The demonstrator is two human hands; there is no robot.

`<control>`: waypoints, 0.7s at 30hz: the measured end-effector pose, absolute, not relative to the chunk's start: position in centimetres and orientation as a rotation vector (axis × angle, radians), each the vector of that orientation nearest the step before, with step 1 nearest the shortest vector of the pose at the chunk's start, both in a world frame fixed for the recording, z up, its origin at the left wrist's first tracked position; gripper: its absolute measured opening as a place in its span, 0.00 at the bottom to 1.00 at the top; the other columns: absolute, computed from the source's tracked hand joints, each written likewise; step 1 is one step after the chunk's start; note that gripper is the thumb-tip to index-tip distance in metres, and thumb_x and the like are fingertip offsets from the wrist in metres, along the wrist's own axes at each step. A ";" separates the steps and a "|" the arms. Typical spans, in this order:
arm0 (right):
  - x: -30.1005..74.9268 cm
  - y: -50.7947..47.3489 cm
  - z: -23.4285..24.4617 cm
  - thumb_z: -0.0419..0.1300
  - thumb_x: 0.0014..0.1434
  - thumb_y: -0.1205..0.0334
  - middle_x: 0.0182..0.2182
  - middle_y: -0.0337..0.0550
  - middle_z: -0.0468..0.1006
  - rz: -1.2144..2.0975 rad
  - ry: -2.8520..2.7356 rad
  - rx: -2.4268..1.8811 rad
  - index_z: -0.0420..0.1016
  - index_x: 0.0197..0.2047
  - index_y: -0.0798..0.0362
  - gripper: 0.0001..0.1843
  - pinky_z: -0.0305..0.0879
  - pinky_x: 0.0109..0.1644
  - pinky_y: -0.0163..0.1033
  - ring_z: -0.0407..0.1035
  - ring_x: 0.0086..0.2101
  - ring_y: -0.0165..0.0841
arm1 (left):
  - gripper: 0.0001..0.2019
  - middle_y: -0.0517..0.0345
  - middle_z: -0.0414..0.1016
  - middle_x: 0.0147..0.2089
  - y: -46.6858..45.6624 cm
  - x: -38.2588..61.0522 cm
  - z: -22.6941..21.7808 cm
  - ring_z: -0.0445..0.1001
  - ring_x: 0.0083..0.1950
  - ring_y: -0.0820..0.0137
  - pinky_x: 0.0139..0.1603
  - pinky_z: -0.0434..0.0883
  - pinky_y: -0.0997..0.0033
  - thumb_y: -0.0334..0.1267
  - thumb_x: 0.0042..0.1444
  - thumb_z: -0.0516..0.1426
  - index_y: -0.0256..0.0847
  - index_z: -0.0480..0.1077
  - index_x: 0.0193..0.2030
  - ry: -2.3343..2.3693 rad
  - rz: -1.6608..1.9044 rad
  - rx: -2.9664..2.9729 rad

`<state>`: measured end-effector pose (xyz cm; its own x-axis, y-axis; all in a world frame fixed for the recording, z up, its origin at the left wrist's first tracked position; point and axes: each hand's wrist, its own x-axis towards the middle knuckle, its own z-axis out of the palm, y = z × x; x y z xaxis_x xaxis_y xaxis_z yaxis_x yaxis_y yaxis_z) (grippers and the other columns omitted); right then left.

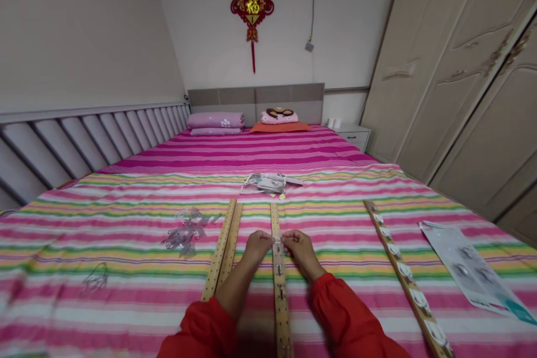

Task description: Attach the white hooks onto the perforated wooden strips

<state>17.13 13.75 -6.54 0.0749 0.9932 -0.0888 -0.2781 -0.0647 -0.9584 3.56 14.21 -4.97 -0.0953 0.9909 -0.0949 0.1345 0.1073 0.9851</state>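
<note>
Both of my hands meet over a long wooden strip that lies lengthwise on the striped bedspread. My left hand and my right hand each pinch a small clear hook held right above the strip, fingers closed. Two small hooks sit lower on the same strip. A pair of wooden strips lies just left of my left hand. Both sleeves are red.
Another wooden strip with several white hooks lies to the right, beside a plastic packet. Loose clear hooks lie to the left, opened packaging farther up the bed. Pillows sit at the headboard; a wardrobe stands on the right.
</note>
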 end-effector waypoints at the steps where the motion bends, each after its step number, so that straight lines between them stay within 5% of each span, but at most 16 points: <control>1: 17.1 13.8 -6.6 0.68 0.33 0.59 0.11 0.32 0.69 1.320 -0.900 -1.099 0.70 0.22 0.54 0.13 0.55 0.17 0.31 0.61 0.14 0.25 | 0.07 0.63 0.66 0.17 14.4 3.6 -5.1 0.69 0.27 0.69 0.30 0.64 0.72 0.33 0.33 0.62 0.40 0.65 0.18 1.430 1.124 1.192; 21: 16.6 14.5 -7.9 0.64 0.34 0.62 0.09 0.30 0.66 1.285 -0.904 -1.107 0.69 0.21 0.53 0.08 0.49 0.16 0.31 0.57 0.13 0.25 | 0.06 0.66 0.64 0.14 14.9 3.8 -6.3 0.65 0.22 0.73 0.26 0.59 0.74 0.29 0.35 0.58 0.40 0.63 0.17 1.573 1.096 1.104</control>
